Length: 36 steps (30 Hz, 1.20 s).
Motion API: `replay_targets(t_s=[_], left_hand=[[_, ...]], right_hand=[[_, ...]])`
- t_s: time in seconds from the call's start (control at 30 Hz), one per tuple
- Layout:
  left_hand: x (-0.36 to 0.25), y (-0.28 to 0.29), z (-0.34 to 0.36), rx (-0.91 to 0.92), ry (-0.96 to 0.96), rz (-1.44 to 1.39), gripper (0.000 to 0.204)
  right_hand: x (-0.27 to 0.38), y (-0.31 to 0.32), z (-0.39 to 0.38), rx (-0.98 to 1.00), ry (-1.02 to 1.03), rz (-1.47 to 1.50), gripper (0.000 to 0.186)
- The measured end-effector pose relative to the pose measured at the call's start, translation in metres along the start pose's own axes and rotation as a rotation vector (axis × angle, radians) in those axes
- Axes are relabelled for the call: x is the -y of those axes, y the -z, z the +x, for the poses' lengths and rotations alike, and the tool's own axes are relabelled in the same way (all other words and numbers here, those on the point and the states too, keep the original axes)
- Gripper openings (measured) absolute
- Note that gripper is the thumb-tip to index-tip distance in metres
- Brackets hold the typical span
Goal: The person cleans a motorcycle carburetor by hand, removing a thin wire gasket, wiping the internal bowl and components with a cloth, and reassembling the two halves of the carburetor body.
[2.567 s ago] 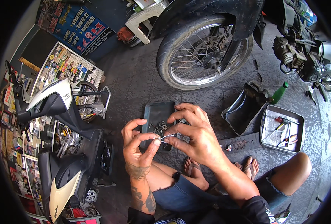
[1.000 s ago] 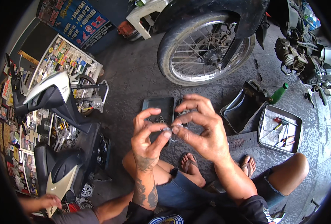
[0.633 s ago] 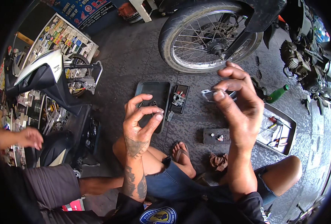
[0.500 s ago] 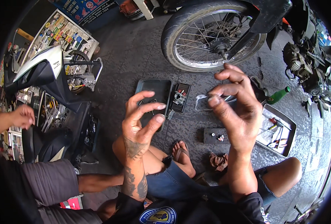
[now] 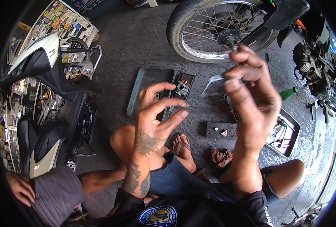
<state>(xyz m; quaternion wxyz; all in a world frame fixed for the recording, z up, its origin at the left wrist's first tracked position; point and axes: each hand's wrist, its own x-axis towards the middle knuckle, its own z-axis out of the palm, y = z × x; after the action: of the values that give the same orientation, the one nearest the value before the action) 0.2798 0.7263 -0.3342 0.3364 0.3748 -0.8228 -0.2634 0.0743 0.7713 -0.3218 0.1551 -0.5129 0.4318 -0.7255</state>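
My right hand (image 5: 255,106) is raised in front of me, thumb and index finger pinched on a thin, translucent strip (image 5: 210,83). The strip is blurred and hangs bent from the fingertips; I cannot tell its exact kind. Held up to its left, my left hand (image 5: 151,123) has the fingers curved and apart, with nothing visible between thumb and index finger. Beyond the left hand lies a dark shallow tray (image 5: 139,90), partly hidden by the fingers. Beside the tray, a metal carburetor (image 5: 182,88) rests on a small black tray.
A motorcycle wheel (image 5: 175,36) stands ahead. A dark block (image 5: 213,130) with small parts, a brown rag (image 5: 221,157), a tool tray (image 5: 297,130) and a green bottle (image 5: 289,93) are at right. Another person's hand (image 5: 21,187) rests by grey shorts at left, near a scooter (image 5: 35,56).
Both my hands have shifted right, the right one also upward with the translucent strip, which now hangs differently. The other person's hand has dropped to their thigh. The view has tilted slightly.
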Motion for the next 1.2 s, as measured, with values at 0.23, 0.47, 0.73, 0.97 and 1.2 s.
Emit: replay_targets(t_s=[0.23, 0.47, 0.73, 0.97, 1.2], left_hand=[[0.066, 0.095, -0.019, -0.267, 0.263, -0.079, 0.026], [0.221, 0.018, -0.114, -0.169, 0.661, -0.149, 0.025], [0.108, -0.074, -0.146, 0.901, 0.552, -0.537, 0.027], [0.062, 0.004, -0.107, 1.053, 0.366, -0.598, 0.027], [0.042, 0.025, -0.062, 1.055, 0.217, -0.511, 0.027]], right_hand=[[-0.025, 0.046, -0.020, -0.222, -0.095, -0.041, 0.013], [-0.065, 0.067, -0.069, -0.256, -0.382, -0.181, 0.008], [-0.071, 0.070, -0.072, -0.244, -0.547, -0.192, 0.009], [-0.077, 0.063, -0.083, -0.214, -0.573, -0.212, 0.008], [-0.090, 0.054, -0.088, -0.168, -0.654, -0.171, 0.009]])
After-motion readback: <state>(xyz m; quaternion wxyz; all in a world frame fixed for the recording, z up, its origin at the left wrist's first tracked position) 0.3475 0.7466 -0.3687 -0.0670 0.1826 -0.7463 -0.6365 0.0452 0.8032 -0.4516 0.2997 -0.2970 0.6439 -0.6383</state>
